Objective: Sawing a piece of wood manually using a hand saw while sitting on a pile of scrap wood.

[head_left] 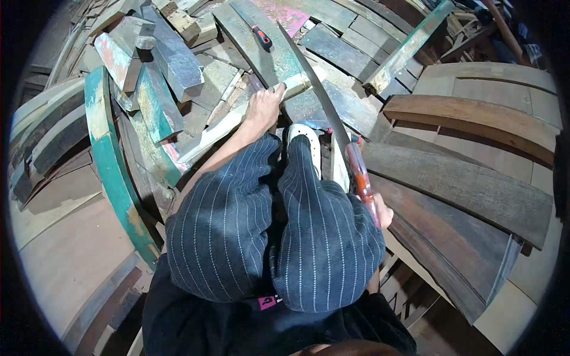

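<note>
Saw [338, 126] is grasped by right hand [383, 210], timber [225, 127] by left hand [263, 108] — planks [454, 185] rightward, pink patch [268, 303], apparently lettered, behind.

I see open air right of the saw blade [324, 98], above low, flat planks [338, 50], until a green-sided beam [409, 53] juts in and a curved brown beam [469, 121] lies across farther right. Left of the blade, the left hand [265, 108] and pale batten [217, 133] bar the way, chunky blocks [173, 54] heaped beyond. Pinstriped knees [237, 172] and a white clog [301, 130] crowd the near side.
</note>
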A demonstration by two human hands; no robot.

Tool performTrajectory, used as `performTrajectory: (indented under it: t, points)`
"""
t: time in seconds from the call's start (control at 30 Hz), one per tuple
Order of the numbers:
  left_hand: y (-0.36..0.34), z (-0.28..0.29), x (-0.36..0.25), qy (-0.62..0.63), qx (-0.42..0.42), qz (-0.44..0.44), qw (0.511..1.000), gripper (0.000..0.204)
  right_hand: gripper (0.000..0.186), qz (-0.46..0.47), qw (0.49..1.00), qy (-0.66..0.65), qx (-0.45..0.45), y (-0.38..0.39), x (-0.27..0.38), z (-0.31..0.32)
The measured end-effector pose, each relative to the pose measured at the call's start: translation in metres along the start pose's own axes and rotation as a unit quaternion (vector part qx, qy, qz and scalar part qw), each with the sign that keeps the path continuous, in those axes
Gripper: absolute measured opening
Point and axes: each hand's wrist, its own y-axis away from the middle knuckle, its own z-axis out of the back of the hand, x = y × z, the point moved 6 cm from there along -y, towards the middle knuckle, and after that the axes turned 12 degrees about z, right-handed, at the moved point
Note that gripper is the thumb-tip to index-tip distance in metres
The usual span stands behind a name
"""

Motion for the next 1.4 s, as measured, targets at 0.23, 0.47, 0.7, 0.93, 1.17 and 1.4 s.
performTrajectory:
  t: [0.23, 0.47, 0.7, 0.93, 1.17, 1.4]
  points:
    - [-0.002, 0.001, 0.009, 0.038, 0.004, 0.011, 0.999, 0.042, 0.014, -0.099, 0.98, -0.17, 0.021, -0.068, 0.023, -0.021]
    - [-0.016, 0.008, 0.007, 0.022, 0.044, 0.017, 0.999, 0.039, 0.015, 0.043, 0.99, -0.134, -0.001, -0.1, 0.013, -0.079]
    - [-0.005, -0.004, 0.009, -0.035, -0.011, 0.001, 0.999, 0.046, 0.016, -0.024, 0.995, -0.089, 0.04, -0.059, 0.004, -0.061]
    - [-0.014, 0.004, 0.012, 0.041, 0.028, -0.004, 0.999, 0.041, 0.02, -0.077, 0.951, 0.25, 0.167, 0.035, -0.028, -0.002]
    - [0.034, 0.009, 0.021, 0.037, 0.077, 0.014, 0.996, 0.037, 0.013, -0.08, 0.983, -0.158, 0.054, -0.06, 0.012, -0.082]
    - [-0.004, 0.0, -0.018, 0.068, 0.046, -0.028, 0.996, 0.033, 0.014, -0.004, 1.0, -0.009, 0.021, -0.052, 0.024, -0.026]
